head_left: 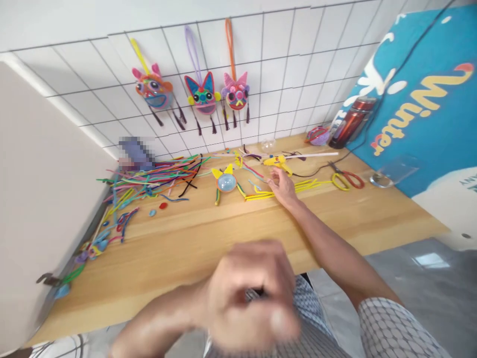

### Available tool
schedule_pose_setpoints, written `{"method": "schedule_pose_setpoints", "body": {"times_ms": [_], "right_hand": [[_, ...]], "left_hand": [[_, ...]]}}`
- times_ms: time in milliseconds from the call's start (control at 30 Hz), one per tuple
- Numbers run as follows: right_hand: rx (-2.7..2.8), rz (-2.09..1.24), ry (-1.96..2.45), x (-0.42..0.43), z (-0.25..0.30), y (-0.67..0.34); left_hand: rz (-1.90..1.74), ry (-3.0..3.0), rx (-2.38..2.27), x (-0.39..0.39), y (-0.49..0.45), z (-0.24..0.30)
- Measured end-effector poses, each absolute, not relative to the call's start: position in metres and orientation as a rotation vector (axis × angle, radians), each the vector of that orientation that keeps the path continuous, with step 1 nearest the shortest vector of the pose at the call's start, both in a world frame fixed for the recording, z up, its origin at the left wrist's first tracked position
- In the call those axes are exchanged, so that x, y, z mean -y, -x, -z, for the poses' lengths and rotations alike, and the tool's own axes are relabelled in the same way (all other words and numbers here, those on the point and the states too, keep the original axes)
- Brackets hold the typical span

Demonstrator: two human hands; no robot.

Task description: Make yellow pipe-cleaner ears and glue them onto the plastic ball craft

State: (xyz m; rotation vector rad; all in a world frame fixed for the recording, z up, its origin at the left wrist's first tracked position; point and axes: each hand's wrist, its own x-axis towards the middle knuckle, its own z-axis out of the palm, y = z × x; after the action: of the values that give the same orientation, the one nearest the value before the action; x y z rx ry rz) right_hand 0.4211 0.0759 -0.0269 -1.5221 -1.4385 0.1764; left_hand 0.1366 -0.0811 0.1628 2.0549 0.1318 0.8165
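My right hand (282,186) reaches out over the wooden table (223,248), its curled fingers resting on the table among yellow pipe cleaners (294,189), just below a yellow glue gun (278,161). Whether it grips anything is unclear. My left hand (249,293) hovers close to the camera, blurred, fingers curled into a loose fist. A half-made craft, a blue dome with yellow ears (225,180), lies left of the right hand.
A heap of coloured pipe cleaners (149,179) spreads across the table's left. Scissors (348,178), a clear dish (391,174) and a red flask (352,122) sit at right. Three finished craft masks (203,94) hang on the tiled wall. A blue poster (428,99) leans at right.
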Motion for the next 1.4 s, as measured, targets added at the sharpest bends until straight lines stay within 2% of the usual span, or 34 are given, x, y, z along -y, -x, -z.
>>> {"method": "schedule_pose_setpoints", "body": {"times_ms": [167, 300, 433, 700, 1133, 1400], "right_hand": [[1.446, -0.152, 1.512, -0.074, 0.028, -0.421], [1.475, -0.129, 1.500, -0.074, 0.028, -0.423], [1.494, -0.122, 1.503, -0.073, 0.028, -0.423], [1.525, -0.199, 1.503, -0.066, 0.023, -0.413], [1.549, -0.344, 1.566, -0.060, 0.013, -0.400], [1.582, -0.347, 1.564, -0.057, 0.012, -0.398]], "left_hand": [[-0.607, -1.683, -0.588, 0.024, -0.171, -0.116], [-0.511, -1.789, -0.683, -0.009, -0.171, -0.061], [-0.511, -1.816, -0.728, -0.018, -0.164, -0.031], [-0.460, -1.853, -0.596, -0.020, -0.159, -0.006], [-0.546, -2.442, -0.459, -0.012, -0.163, 0.015], [-0.562, -2.561, -0.435, -0.012, -0.164, 0.019]]}}
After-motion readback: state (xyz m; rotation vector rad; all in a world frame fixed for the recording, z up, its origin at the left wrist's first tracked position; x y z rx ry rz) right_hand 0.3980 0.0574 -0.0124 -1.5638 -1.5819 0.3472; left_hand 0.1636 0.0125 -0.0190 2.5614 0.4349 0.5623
